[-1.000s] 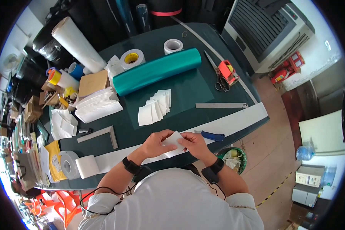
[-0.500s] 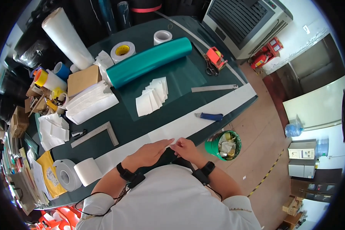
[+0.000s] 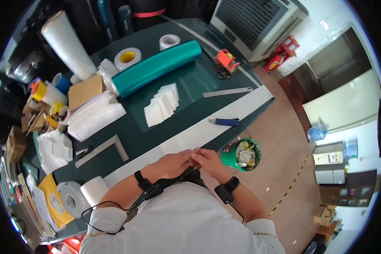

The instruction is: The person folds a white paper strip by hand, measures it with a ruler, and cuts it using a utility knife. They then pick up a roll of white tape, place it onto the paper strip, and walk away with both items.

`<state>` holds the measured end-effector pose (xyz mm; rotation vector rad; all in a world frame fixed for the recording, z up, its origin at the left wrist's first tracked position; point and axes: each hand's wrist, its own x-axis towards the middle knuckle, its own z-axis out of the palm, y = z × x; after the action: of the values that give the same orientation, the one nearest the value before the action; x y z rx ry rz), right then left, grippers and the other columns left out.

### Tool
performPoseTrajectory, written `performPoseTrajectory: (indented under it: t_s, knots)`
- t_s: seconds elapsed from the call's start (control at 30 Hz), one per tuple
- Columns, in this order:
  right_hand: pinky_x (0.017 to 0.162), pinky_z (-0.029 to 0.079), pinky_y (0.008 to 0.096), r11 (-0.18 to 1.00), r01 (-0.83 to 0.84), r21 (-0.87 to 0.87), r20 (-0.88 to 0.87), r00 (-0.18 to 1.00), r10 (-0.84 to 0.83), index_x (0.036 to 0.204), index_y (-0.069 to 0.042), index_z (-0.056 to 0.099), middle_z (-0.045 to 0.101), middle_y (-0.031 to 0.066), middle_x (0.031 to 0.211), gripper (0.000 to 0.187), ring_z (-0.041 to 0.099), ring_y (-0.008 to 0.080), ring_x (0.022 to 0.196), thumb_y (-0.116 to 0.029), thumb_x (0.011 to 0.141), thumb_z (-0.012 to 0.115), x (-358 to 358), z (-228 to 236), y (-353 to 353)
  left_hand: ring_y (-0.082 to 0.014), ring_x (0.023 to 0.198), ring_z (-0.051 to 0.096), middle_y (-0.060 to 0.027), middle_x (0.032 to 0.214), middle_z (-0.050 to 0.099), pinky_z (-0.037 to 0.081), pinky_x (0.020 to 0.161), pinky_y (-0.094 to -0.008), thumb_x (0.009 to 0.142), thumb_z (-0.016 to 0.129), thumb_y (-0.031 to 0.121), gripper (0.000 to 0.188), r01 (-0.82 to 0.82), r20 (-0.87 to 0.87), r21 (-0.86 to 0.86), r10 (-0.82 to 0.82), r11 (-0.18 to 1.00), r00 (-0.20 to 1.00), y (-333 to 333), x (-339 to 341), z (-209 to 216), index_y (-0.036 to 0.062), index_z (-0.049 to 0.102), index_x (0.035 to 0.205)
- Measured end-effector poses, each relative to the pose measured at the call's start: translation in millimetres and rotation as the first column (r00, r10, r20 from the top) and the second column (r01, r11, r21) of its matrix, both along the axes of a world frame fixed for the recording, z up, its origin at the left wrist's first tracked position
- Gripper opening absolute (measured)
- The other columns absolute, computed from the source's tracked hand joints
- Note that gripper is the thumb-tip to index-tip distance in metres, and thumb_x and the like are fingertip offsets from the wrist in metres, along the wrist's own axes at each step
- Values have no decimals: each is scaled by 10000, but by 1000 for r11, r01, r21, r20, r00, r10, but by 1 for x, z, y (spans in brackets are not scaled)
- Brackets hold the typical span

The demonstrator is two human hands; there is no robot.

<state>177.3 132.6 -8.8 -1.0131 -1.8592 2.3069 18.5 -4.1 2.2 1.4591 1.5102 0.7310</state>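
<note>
Over the table's near edge, my left hand (image 3: 173, 164) and my right hand (image 3: 209, 161) meet at the fingertips. The fingers of both are pinched together; whatever small thing lies between them is hidden. Just beyond the hands a long white strip (image 3: 190, 135) runs along the near side of the table. On that strip, to the right, rests a blue utility knife (image 3: 226, 122) with its blade end pointing left. Farther off, a fanned set of white pieces (image 3: 161, 106) lies in front of a large green roll (image 3: 156, 67).
A metal square (image 3: 98, 151) and a stapler (image 3: 83, 150) lie left; a steel ruler (image 3: 226, 92) lies right. White rolls (image 3: 93, 191) stand near my left forearm. A red tape dispenser (image 3: 227, 60) sits far right. Below the table's right edge is a green bin (image 3: 229, 158) holding scraps.
My left fingers, stretched flat before, have bent in to meet my right fingertips. The whole view has shifted slightly, with the table things moving left in it.
</note>
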Motion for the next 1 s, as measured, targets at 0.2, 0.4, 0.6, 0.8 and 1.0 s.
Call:
performPoseTrajectory:
  t_s: [0.2,0.4,0.6,0.8,1.0]
  knots:
    - [643,561,256,996,88,26,58,994,-89,992,27,698,711,60,881,284,683,127,749,-249,990,633,-12,-3,-5,-364,1064,642,-128,1289,618,517,893,-445,972,479,120,532,-129,-193,131,153,983,969,-1,2,-22,131,401,1499]
    - [602,595,291,980,197,3,90,976,-196,1008,43,688,709,98,914,281,697,158,740,-226,981,611,-19,2,-3,-347,1022,658,-155,1253,627,512,812,-454,944,482,66,523,-109,-401,114,147,987,904,16,-1,-29,125,444,1463]
    - [572,602,306,976,217,-27,65,975,-215,1019,52,682,706,115,921,285,702,175,746,-217,980,596,-24,0,2,-362,971,667,-165,1129,679,508,759,-466,962,471,79,484,-118,-408,142,167,983,898,22,-6,-24,119,457,1444]
    - [560,602,303,972,223,-74,65,974,-219,1033,60,678,704,114,916,278,700,175,740,-198,984,587,-23,-2,-2,-402,917,671,-181,1020,706,524,739,-487,1000,434,115,434,-143,-336,6,137,990,932,23,-8,-16,137,461,1433]
    - [587,604,297,977,205,-51,39,978,-203,1056,59,674,707,109,939,282,694,168,778,-205,1000,591,-26,-7,-4,-424,854,674,-195,990,708,530,721,-496,1022,405,149,401,-156,-289,52,165,986,943,21,-8,-28,155,456,1420]
